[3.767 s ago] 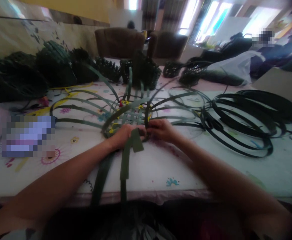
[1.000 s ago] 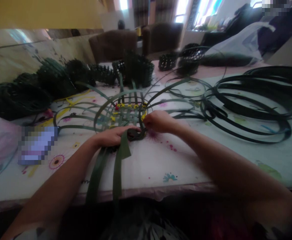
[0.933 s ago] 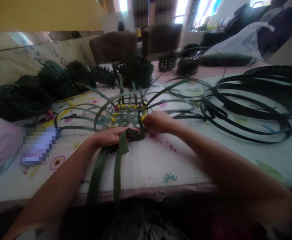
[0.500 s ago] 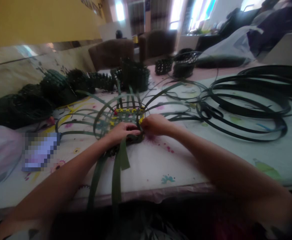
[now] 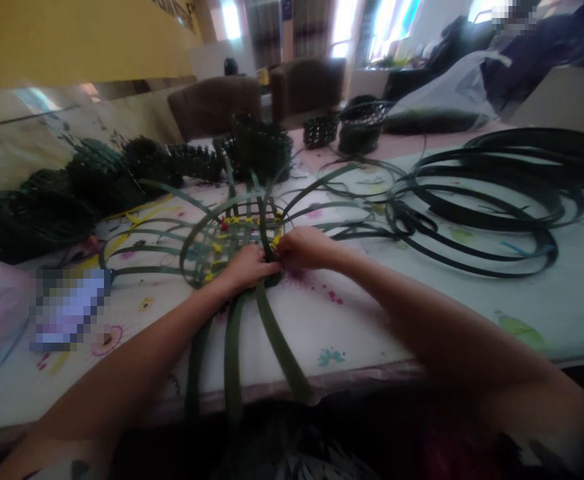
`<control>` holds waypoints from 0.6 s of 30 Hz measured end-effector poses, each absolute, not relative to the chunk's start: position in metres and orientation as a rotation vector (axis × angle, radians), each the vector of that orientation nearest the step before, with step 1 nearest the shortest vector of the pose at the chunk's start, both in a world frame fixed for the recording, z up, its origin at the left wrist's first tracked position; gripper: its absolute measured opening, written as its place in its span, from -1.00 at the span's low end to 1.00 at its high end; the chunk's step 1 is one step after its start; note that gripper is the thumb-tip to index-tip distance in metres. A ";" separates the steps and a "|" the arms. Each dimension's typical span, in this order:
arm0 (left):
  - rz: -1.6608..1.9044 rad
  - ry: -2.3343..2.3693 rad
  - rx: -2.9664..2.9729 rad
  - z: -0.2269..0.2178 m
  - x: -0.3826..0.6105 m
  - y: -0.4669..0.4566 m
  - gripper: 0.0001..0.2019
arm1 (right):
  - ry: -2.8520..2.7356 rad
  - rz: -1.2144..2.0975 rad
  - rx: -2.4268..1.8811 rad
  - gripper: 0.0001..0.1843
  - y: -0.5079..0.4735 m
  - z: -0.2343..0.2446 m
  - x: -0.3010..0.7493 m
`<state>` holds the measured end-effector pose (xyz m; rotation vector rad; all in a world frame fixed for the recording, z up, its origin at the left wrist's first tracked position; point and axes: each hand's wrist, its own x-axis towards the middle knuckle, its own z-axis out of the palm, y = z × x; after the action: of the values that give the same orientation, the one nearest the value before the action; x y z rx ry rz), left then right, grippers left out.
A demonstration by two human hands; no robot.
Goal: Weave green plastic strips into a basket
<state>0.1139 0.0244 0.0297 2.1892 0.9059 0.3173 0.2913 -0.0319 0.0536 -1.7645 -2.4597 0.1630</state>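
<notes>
The step in hand looks like working a strip in along the near edge of the woven base (image 5: 245, 230), which lies on the patterned tablecloth (image 5: 372, 327) straight ahead of the person, its loose strips fanning out on every side. The left hand (image 5: 247, 265) is low over the near edge, thumb reaching toward the right; whether it pinches a strip or only presses the weave down, I cannot tell. The right hand (image 5: 302, 248) is curled in at the near right corner, just beside a dark band (image 5: 263, 223) that rises between the two hands, though its fingertips are too blurred to show what they grip. Three green strips (image 5: 283, 347) hang toward the near table edge (the rightmost comes out from right below the left hand). Yellow ties (image 5: 217, 247) mark the border of the base. As I judge it, the next move calls for the left hand to hold that edge flat while the right hand draws the band snug around the corner, without tugging the crossings out of square.
</notes>
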 end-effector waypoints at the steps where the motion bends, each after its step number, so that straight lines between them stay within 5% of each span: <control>1: 0.330 0.888 2.199 0.027 0.113 0.025 -0.77 | -2.471 0.189 -1.753 -0.80 -0.033 0.056 0.293; 18: 0.373 0.871 2.196 0.022 0.109 0.019 -0.72 | -2.557 -0.340 -1.649 -0.77 -0.037 0.052 0.322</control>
<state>0.1085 0.0188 0.0220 2.1960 0.8713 0.3729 0.3215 -0.0367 0.0517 -1.6487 -2.5567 -0.3399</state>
